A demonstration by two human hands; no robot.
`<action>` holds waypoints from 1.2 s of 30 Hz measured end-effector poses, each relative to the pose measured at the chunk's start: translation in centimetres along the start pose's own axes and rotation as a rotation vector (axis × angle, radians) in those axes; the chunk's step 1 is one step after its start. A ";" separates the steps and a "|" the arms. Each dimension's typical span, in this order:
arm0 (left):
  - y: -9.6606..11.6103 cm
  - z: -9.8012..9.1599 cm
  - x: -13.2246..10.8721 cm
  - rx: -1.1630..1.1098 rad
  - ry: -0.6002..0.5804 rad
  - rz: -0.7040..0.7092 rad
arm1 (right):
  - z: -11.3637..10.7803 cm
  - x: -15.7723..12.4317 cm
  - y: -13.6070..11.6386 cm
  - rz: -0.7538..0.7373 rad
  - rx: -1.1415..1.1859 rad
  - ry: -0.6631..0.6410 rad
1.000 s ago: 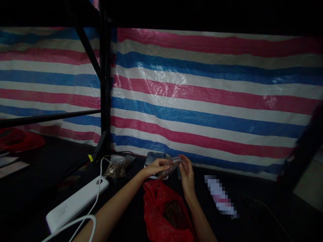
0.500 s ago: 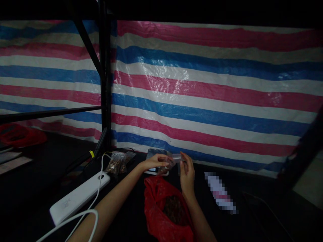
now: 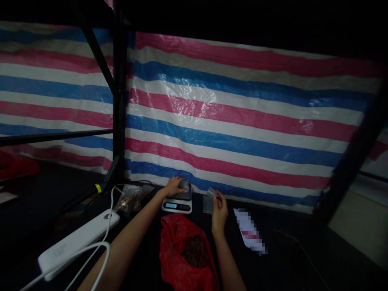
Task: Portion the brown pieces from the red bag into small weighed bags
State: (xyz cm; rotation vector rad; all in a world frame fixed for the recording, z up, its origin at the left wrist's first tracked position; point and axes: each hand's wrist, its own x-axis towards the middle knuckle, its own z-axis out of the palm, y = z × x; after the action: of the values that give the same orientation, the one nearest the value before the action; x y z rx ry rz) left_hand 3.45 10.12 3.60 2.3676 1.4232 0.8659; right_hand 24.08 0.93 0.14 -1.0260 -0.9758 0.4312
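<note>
My left hand [image 3: 175,186] reaches over the kitchen scale [image 3: 176,206], fingers curled around a small clear plastic item [image 3: 183,185] above its dark weighing plate. Its exact kind is too dim to make out. The scale's small display is lit. To the right, my right hand [image 3: 220,206] pinches a small clear plastic bag [image 3: 211,192]. Below that hand, more clear plastic bags [image 3: 207,205] lie on the black tabletop. Between my forearms sits an open red plastic bag [image 3: 169,238], holding dark brown loose pieces [image 3: 195,251].
Filled clear bags of brown pieces [image 3: 129,201] lie left of the scale. A white power strip [image 3: 77,246] and white cable [image 3: 106,250] are at the left front. A blurred-out white packet [image 3: 250,232] lies right. Behind stands a striped plastic sheet [image 3: 227,137] and a black metal post [image 3: 119,101].
My hands were together over a clear bag with brown contents; they have now parted. My left hand moved left over the scale, exposing its display. The view has turned slightly right.
</note>
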 end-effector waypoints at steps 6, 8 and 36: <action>4.6 -2.3 -5.1 -0.237 -0.035 0.288 | 0.3 0.3 -3.0 0.100 0.211 0.065; 6.4 -3.6 -7.4 -0.275 -0.316 0.390 | 0.0 -0.2 -4.7 0.109 0.297 -0.020; 7.8 -0.6 -14.9 -0.280 -0.005 -0.108 | -5.4 -9.0 -10.7 -0.384 -1.107 -1.155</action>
State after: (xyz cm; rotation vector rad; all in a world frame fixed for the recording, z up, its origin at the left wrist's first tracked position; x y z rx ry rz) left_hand 3.48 -6.63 2.51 2.0665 1.3169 0.9594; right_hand 22.51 -13.40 4.23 -1.5140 -2.5746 0.0853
